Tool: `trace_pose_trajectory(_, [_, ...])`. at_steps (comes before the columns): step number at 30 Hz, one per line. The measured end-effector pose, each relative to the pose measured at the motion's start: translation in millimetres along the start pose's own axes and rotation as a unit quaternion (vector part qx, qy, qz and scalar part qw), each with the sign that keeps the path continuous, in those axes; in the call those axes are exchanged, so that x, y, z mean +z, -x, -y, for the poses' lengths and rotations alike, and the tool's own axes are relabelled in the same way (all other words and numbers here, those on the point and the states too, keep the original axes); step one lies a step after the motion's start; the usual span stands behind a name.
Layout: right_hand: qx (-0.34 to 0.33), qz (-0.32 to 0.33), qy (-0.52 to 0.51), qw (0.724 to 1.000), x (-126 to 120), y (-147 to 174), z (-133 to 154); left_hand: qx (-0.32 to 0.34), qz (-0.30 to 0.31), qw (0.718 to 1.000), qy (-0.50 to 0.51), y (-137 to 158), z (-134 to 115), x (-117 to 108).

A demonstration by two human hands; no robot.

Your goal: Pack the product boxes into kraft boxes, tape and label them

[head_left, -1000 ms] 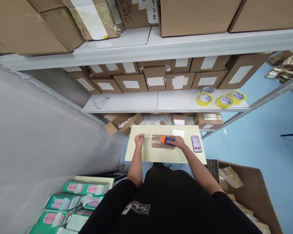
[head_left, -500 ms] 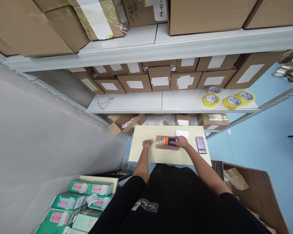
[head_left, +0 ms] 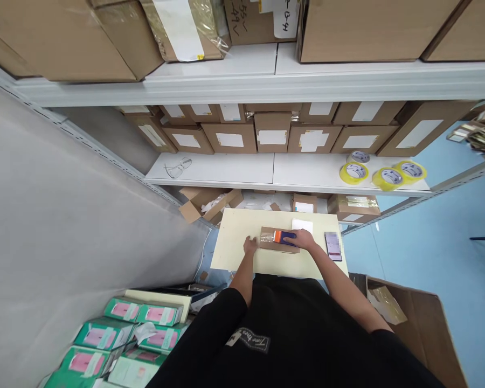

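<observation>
A small flat brown cardboard box (head_left: 268, 245) lies on the cream tabletop, with shiny clear tape across its left part. My right hand (head_left: 304, 238) is closed around the right end of an orange and dark blue block-shaped item (head_left: 281, 237) on top of the box. The fingers cover part of it, so its exact kind is unclear. Close to the box's left end is my left hand (head_left: 250, 245), thumb and fingers apart; whether it touches the cardboard I cannot tell. Behind the right hand lies a white paper stack (head_left: 302, 224).
A phone (head_left: 333, 247) lies at the right of the cream table (head_left: 230, 253). Tape rolls (head_left: 354, 172) and glasses (head_left: 178, 167) rest on the shelf (head_left: 226, 171) ahead, before several boxes. Green packages (head_left: 121, 310) are stacked lower left; a large open carton (head_left: 416, 323) stands lower right.
My left hand has moved slightly right and nearer to me, its fingers spreading from a closed shape. My right hand still holds the orange and dark blue item on the box. The view has shifted slightly.
</observation>
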State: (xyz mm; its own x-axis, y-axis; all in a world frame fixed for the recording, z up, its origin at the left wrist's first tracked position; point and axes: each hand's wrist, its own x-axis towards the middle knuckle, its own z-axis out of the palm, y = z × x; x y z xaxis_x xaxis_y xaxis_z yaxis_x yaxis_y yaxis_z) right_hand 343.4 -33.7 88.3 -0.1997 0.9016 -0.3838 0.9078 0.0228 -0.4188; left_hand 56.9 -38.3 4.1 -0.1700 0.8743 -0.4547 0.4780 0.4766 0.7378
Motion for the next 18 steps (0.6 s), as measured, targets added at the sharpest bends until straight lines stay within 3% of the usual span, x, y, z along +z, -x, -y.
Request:
trace_pose_trajectory(3, [0.006,0.01,-0.002,1.0,-2,-3,4,0.001,-0.012,1.0,0.013,2,-6,4])
trace_pose_trajectory(8, [0.029,0.021,0.025,0.999,-4,-6,21,0.026,0.03,0.999,0.033,7,-16,24])
trace_pose_trajectory(13, [0.073,0.023,0.045,0.996,-3,-9,38,-0.001,0.027,0.999,0.023,5,-13,33])
trace_pose_trajectory(15, [0.089,0.022,0.059,0.994,-7,-7,32,-0.014,0.025,1.0,0.013,2,-13,33])
trace_pose_trajectory(18, [0.133,0.015,0.069,0.989,-25,7,-5,-0.016,0.03,0.999,0.0,-3,-16,31])
